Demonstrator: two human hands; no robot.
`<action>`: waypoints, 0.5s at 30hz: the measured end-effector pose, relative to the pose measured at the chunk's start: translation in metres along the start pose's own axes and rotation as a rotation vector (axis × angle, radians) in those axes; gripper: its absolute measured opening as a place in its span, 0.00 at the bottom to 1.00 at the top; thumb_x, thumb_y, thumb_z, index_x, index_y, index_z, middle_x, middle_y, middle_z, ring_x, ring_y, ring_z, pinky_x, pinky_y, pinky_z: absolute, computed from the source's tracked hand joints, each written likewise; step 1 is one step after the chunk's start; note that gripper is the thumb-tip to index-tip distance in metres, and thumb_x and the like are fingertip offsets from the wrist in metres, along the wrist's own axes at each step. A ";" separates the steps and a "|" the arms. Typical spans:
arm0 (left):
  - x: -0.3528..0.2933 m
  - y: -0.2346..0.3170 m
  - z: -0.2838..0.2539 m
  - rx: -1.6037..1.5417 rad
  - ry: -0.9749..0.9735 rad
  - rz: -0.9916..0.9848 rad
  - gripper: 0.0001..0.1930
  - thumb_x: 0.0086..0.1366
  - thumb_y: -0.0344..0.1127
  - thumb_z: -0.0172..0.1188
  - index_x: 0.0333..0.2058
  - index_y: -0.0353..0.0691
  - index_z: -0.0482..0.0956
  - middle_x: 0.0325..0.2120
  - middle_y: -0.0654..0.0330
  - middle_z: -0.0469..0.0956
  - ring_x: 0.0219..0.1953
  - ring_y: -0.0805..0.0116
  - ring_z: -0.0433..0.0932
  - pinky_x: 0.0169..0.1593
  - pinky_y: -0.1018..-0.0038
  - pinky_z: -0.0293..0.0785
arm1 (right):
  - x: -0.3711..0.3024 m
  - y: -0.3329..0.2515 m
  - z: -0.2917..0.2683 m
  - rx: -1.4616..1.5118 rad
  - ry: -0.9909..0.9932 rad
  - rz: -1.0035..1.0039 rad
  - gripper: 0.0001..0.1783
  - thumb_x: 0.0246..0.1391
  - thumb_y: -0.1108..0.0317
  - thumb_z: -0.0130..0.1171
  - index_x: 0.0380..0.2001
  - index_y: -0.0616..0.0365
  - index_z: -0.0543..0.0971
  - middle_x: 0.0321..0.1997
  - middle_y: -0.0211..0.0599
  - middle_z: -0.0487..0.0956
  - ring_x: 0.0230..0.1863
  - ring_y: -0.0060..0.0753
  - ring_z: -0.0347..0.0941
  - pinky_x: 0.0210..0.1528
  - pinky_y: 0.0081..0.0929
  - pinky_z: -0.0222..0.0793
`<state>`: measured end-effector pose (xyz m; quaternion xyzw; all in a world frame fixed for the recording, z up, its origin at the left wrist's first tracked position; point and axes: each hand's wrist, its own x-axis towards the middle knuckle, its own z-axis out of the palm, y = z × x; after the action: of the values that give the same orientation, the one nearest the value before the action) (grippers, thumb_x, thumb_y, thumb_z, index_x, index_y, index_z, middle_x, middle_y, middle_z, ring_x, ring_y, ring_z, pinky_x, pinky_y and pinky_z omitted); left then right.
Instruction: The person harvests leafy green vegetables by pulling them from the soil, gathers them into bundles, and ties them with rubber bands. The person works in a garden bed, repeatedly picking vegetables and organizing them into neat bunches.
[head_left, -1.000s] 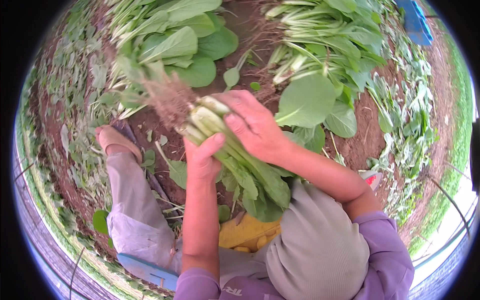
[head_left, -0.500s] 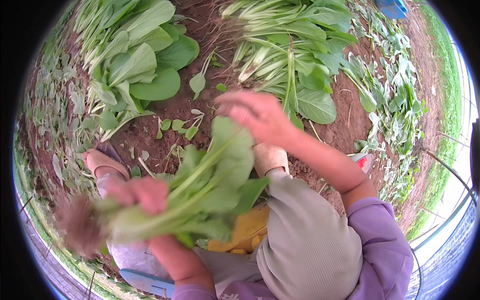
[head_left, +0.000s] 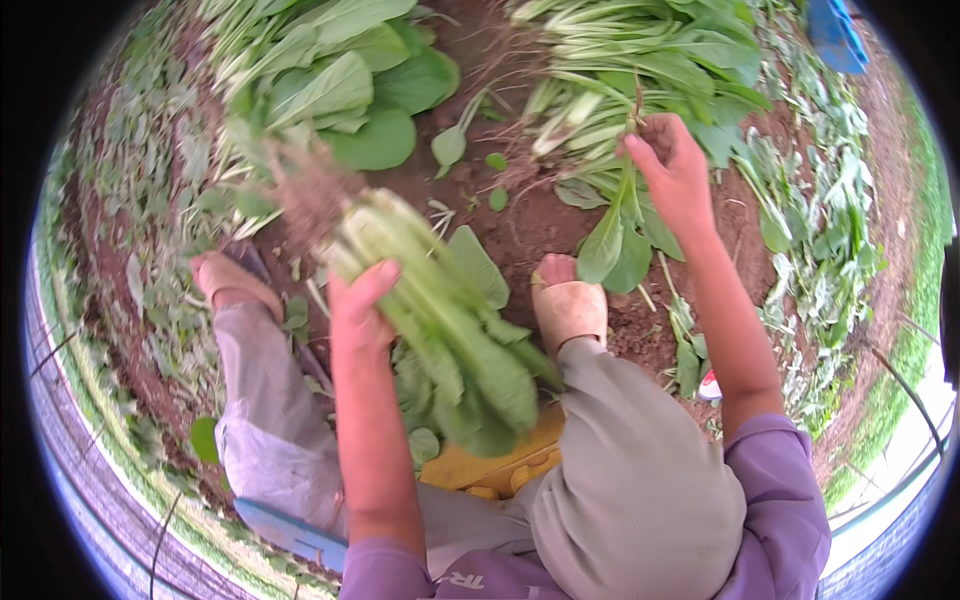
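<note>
The left hand (head_left: 358,315) is clenched around a thick bunch of leafy greens (head_left: 445,340), gripping the pale stalks just below the blurred, soil-caked roots (head_left: 305,195), which point up and away from the hand while the dark leaves hang down toward the lap. The right hand (head_left: 675,175) reaches out ahead and to the right, its fingers closed on the root end of a single small plant (head_left: 615,240), whose leaves dangle just under the wrist. Beyond that hand lies a heap of pulled greens (head_left: 640,60) on bare brown soil (head_left: 520,215); another heap (head_left: 330,80) lies beyond the left hand.

To do this step well, I judge that the single plant should be laid against the bunch with its stalks running the same way and roots level with the others, so the left hand can take it in without loosening its hold. Gripping low on the stalks rather than the leaves should spare them bruising.

No labelled packages or signs show. A yellow stool (head_left: 495,465) sits beneath the left hand's bunch, between the knees; a blue object (head_left: 835,35) lies far beyond the right hand, at the upper edge; something small and red and white (head_left: 710,385) sits on the ground under the right forearm.
</note>
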<state>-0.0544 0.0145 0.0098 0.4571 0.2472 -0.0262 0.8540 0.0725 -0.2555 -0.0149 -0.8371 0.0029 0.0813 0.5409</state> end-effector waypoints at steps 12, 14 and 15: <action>0.014 -0.010 0.021 -0.041 -0.035 0.054 0.22 0.47 0.28 0.57 0.42 0.31 0.65 0.36 0.55 0.71 0.38 0.65 0.72 0.42 0.71 0.70 | -0.039 -0.079 0.102 0.462 -0.418 0.052 0.10 0.46 0.70 0.56 0.31 0.65 0.72 0.25 0.31 0.73 0.26 0.18 0.66 0.30 0.17 0.65; 0.011 -0.009 0.018 -0.008 -0.023 0.064 0.23 0.49 0.30 0.58 0.44 0.32 0.63 0.36 0.54 0.70 0.38 0.65 0.73 0.42 0.71 0.71 | -0.043 -0.087 0.099 0.560 -0.429 0.137 0.11 0.46 0.70 0.55 0.32 0.66 0.72 0.25 0.31 0.73 0.26 0.18 0.66 0.31 0.17 0.65; 0.012 -0.011 0.018 0.000 0.004 0.081 0.23 0.49 0.31 0.58 0.44 0.32 0.63 0.36 0.54 0.70 0.37 0.65 0.73 0.42 0.71 0.71 | -0.045 -0.090 0.098 0.606 -0.430 0.179 0.11 0.47 0.70 0.55 0.33 0.66 0.71 0.26 0.32 0.73 0.27 0.18 0.67 0.31 0.17 0.65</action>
<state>-0.0400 -0.0042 0.0041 0.4665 0.2304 0.0094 0.8539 0.0234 -0.1331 0.0334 -0.5993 -0.0138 0.2976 0.7431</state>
